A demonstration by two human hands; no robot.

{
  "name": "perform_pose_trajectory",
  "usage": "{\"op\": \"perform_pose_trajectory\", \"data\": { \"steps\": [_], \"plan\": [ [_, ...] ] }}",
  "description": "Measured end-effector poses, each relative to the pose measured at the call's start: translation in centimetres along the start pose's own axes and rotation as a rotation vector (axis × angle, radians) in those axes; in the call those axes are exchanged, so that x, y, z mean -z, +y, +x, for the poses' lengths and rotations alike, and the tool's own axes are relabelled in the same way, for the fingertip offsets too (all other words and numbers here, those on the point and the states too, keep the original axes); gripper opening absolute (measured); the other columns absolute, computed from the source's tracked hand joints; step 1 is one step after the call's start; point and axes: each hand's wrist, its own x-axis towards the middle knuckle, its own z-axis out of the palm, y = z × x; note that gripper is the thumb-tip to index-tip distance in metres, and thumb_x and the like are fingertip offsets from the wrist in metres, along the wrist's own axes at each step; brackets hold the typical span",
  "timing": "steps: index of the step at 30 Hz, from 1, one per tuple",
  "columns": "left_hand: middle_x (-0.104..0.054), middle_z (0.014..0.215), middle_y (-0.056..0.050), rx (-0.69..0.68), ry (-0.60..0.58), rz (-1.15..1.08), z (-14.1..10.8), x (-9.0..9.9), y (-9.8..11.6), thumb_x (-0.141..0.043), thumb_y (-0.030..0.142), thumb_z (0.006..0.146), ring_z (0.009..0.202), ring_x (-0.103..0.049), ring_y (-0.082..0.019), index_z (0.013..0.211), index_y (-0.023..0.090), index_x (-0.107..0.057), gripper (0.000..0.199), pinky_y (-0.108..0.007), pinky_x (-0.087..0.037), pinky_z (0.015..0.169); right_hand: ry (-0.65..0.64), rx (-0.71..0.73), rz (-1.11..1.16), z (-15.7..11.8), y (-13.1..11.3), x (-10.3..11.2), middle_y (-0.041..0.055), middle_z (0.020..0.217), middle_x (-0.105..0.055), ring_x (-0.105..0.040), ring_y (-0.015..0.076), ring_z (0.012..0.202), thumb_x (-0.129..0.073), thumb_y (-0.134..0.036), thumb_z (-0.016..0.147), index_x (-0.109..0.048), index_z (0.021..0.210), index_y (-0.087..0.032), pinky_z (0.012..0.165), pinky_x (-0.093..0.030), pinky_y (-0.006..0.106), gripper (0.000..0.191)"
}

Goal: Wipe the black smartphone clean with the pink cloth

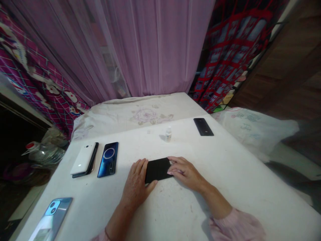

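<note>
A black phone point(157, 170) lies flat on the white table in front of me, its long side running left to right. Around its left end is my left hand point(136, 180), with the fingers along the far corner and the thumb at the near edge, bracing it. My right hand point(187, 172) rests over the phone's right end, fingers bent and pinched together. Something small and pale shows at those fingertips, too small to make out. Just beyond the phone stands a small white bottle point(168, 134), upright and untouched.
To the left lie a blue phone point(108, 160), a stack of phones with a white one point(84, 160) on top, and a silvery-blue phone point(51, 219). Another dark phone point(203, 127) is at the back right. A plastic bag point(255, 130) sits beyond the right edge.
</note>
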Motion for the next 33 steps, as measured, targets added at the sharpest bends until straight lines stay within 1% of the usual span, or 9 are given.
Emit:
{"op": "perform_pose_trajectory", "data": {
  "steps": [4,7,13,17,20,22,24,29,33],
  "plan": [
    [-0.048,0.137,-0.017,0.019,-0.008,-0.006,0.1,0.1,0.2,-0.057,0.043,0.087,0.129,-0.043,-0.036,0.144,0.018,-0.025,0.070,-0.057,-0.035,0.107,-0.058,0.005,0.037,-0.3,-0.1,0.3,0.0077,0.130,-0.060,-0.059,0.0231,0.110,-0.062,-0.023,0.084,-0.074,0.080,-0.027,0.089,-0.050,0.039,0.013],
    [-0.049,0.136,-0.017,0.005,-0.001,0.002,0.1,0.0,0.1,-0.057,0.043,0.088,0.128,-0.044,-0.036,0.144,0.018,-0.023,0.071,-0.057,-0.034,0.107,-0.053,0.008,0.025,-0.3,0.0,0.1,0.0075,0.131,-0.060,-0.059,0.0232,0.110,-0.062,-0.023,0.084,-0.074,0.080,-0.027,0.089,-0.050,0.039,0.013],
    [-0.049,0.136,-0.018,-0.020,0.016,0.016,0.1,-0.1,0.0,-0.055,0.043,0.089,0.129,-0.043,-0.035,0.144,0.016,-0.024,0.069,-0.056,-0.034,0.108,0.057,-0.050,-0.043,1.1,0.6,-1.2,0.0049,0.111,-0.070,-0.061,0.0216,0.109,-0.055,-0.025,0.089,-0.072,0.087,-0.028,0.090,-0.049,0.037,0.018],
    [-0.051,0.134,-0.019,0.001,0.008,0.004,0.2,0.0,0.2,-0.056,0.046,0.088,0.127,-0.045,-0.036,0.142,0.013,-0.031,0.068,-0.057,-0.033,0.108,0.132,-0.092,-0.093,2.0,0.8,-2.2,0.0042,0.102,-0.072,-0.065,0.0199,0.097,-0.052,-0.027,0.091,-0.070,0.092,-0.027,0.086,-0.050,0.034,0.018],
    [-0.052,0.133,-0.020,0.004,0.017,-0.003,0.2,0.0,0.2,-0.057,0.047,0.087,0.126,-0.046,-0.036,0.138,0.011,-0.036,0.066,-0.058,-0.033,0.107,0.180,-0.147,-0.105,2.2,0.9,-2.6,0.0041,0.095,-0.073,-0.066,0.0199,0.090,-0.051,-0.029,0.090,-0.069,0.092,-0.026,0.083,-0.050,0.034,0.018],
    [-0.051,0.134,-0.019,0.013,0.022,-0.010,0.1,0.0,0.2,-0.057,0.049,0.086,0.126,-0.046,-0.037,0.138,0.012,-0.038,0.066,-0.058,-0.033,0.107,0.210,-0.177,-0.058,2.2,1.0,-2.5,0.0044,0.093,-0.073,-0.066,0.0204,0.087,-0.052,-0.031,0.088,-0.069,0.089,-0.024,0.082,-0.050,0.034,0.019],
    [-0.050,0.136,-0.019,0.034,0.026,-0.022,0.0,-0.1,0.1,-0.058,0.050,0.086,0.128,-0.044,-0.037,0.138,0.013,-0.038,0.067,-0.058,-0.033,0.107,0.262,-0.224,0.044,2.1,1.2,-2.3,0.0048,0.090,-0.073,-0.067,0.0209,0.085,-0.053,-0.034,0.087,-0.070,0.087,-0.023,0.080,-0.051,0.034,0.021],
    [-0.047,0.139,-0.019,0.098,0.057,-0.058,-0.5,0.0,0.0,-0.061,0.047,0.081,0.131,-0.040,-0.035,0.139,0.011,-0.036,0.072,-0.053,-0.036,0.106,0.453,-0.385,0.341,1.5,1.3,-1.4,0.0065,0.084,-0.073,-0.066,0.0228,0.082,-0.060,-0.047,0.078,-0.071,0.084,-0.019,0.077,-0.051,0.036,0.031],
    [-0.051,0.133,-0.018,0.096,0.080,-0.065,-1.3,0.4,-0.3,-0.062,0.040,0.079,0.126,-0.045,-0.034,0.137,0.013,-0.039,0.068,-0.052,-0.038,0.105,0.503,-0.433,0.490,1.0,1.2,-1.4,0.0067,0.082,-0.072,-0.065,0.0222,0.077,-0.065,-0.048,0.071,-0.071,0.085,-0.016,0.074,-0.051,0.035,0.036]
  ]
}}
